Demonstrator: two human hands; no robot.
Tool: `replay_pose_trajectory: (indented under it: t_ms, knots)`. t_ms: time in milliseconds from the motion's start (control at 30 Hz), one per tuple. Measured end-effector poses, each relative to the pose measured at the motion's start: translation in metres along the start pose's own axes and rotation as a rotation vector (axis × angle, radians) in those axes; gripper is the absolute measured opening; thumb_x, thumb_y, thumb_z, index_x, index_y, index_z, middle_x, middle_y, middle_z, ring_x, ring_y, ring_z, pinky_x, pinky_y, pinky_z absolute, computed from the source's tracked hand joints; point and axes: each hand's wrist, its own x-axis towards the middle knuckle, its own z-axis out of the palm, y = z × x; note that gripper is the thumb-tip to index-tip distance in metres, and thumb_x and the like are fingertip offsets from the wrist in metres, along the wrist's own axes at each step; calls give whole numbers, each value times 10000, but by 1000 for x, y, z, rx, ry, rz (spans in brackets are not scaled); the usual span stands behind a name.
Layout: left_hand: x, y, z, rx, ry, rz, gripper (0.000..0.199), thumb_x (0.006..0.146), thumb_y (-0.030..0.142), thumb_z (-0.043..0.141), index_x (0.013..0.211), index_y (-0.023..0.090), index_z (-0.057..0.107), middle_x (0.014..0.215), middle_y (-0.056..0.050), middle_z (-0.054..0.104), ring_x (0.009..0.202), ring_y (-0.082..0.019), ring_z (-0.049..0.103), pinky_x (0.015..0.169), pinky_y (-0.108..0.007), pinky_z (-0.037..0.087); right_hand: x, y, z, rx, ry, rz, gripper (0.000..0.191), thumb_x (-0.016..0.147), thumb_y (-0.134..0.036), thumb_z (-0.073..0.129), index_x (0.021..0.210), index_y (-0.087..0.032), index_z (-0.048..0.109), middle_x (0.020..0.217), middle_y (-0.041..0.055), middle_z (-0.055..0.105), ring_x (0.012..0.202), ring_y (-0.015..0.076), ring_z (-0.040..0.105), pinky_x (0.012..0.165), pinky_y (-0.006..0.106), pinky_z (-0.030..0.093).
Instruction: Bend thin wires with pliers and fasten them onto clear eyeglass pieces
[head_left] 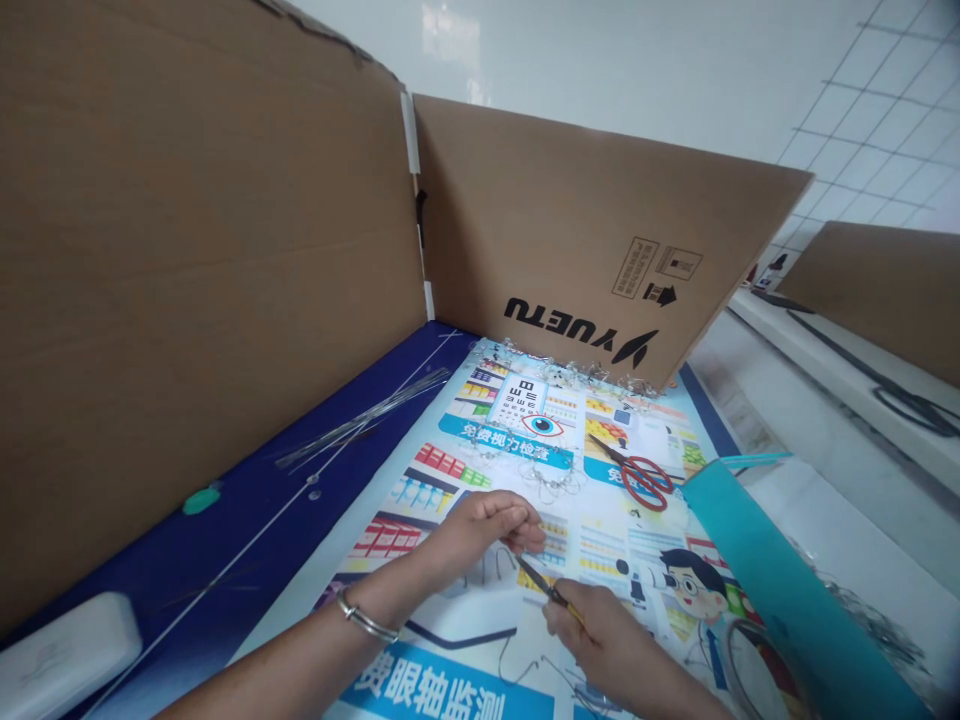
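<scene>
Nearest me, bent wires (517, 680) lie loose on the printed surface (289, 600), where a dragging wrist could snag them. My right hand (604, 635) has its grip wrapped round the pliers (553, 594), their tips just beside my left hand (491, 525). The left's fingertips bunch together; I can't tell whether they pinch a wire. If the pliers slip, I'd expect nicked fingers. Beyond lie wire loops (555, 484), easily tangled by a careless reach, and red-handled scissors (646, 484).
</scene>
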Motion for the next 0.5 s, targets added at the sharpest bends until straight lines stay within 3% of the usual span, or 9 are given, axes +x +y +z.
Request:
replay_pose_trajectory:
  t_ms: [200, 367, 500]
  knots:
    - [3, 3, -7, 141, 14, 32, 256, 815, 349, 551, 889, 125, 652, 834, -96, 685, 726, -176, 632, 626, -255, 449, 0, 0, -6, -86, 23, 41, 305, 901, -410, 295, 755, -195, 454, 724, 8, 572, 633, 123, 482, 555, 219, 292]
    - [7, 0, -14, 147, 110, 26, 198, 756, 323, 623, 794, 130, 646, 641, -15, 613, 544, -95, 522, 547, -213, 408, 2, 1, -8, -71, -1, 49, 312, 900, -414, 292, 729, -196, 435, 680, -9, 544, 595, 111, 458, 520, 213, 271]
    - [5, -1, -13, 207, 141, 44, 186, 753, 314, 616, 738, 130, 626, 598, 4, 576, 527, -86, 482, 523, -200, 384, 0, -2, -10, -68, -20, 29, 301, 903, -400, 300, 751, -196, 462, 722, -5, 568, 641, 117, 482, 550, 217, 284]
